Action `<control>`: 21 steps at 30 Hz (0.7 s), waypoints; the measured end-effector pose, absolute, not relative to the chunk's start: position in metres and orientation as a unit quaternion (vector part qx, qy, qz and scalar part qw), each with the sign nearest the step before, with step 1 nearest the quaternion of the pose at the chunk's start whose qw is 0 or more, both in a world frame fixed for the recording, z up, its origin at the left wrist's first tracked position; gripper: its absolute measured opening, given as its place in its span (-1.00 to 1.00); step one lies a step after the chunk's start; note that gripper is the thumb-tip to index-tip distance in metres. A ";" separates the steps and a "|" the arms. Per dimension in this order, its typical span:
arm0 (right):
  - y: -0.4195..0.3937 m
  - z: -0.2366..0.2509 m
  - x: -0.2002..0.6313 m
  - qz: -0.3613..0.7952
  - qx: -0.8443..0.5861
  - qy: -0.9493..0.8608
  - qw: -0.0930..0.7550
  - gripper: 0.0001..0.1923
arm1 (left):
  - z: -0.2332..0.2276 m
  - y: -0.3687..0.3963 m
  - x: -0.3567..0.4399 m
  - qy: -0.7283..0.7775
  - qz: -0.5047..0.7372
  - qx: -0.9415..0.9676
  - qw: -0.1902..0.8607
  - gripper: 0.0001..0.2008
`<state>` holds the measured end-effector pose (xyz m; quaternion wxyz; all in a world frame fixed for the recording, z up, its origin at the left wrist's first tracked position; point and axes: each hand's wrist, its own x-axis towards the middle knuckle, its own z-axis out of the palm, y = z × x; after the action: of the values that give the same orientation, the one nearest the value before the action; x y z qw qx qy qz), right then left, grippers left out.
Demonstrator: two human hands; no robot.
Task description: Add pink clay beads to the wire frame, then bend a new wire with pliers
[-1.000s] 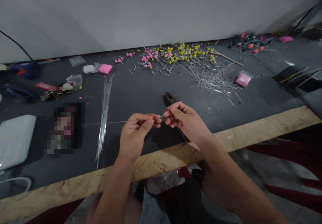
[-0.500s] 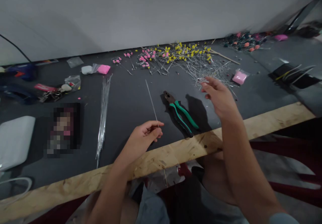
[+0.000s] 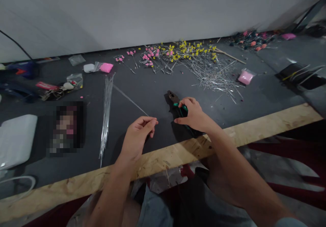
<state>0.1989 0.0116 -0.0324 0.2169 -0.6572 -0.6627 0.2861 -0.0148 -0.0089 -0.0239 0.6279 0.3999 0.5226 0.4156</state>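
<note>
My left hand pinches one end of a thin silver wire that slants up and to the left over the dark table mat. My right hand rests on green-handled pliers lying on the mat, its fingers curled around the handles. The rusty jaws of the pliers stick out beyond my fingers. Both hands are near the wooden front edge of the table.
A bundle of long straight wires lies left of my left hand. A heap of cut wire pieces with pink and yellow bead stems lies at the back. Pink packets, small bags and a white pad sit around.
My right hand let go of the wire, reached toward the wire heap, then came back down onto the pliers. The wire in my left hand has swung to lean left.
</note>
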 end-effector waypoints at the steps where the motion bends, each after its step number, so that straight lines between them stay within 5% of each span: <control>1: 0.011 -0.032 0.199 0.285 -0.657 -0.663 0.218 -0.59 | -0.024 -0.009 -0.015 0.520 0.430 0.392 0.625 -0.91; 21: -0.002 -0.014 0.177 0.328 -0.603 -0.622 0.376 -0.75 | -0.021 -0.012 -0.014 0.461 0.537 0.322 0.629 -0.89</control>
<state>0.1769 -0.0019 -0.0145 0.3759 -0.6031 -0.6222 0.3285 -0.0140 -0.0125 -0.0207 0.6289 0.3218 0.4610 0.5371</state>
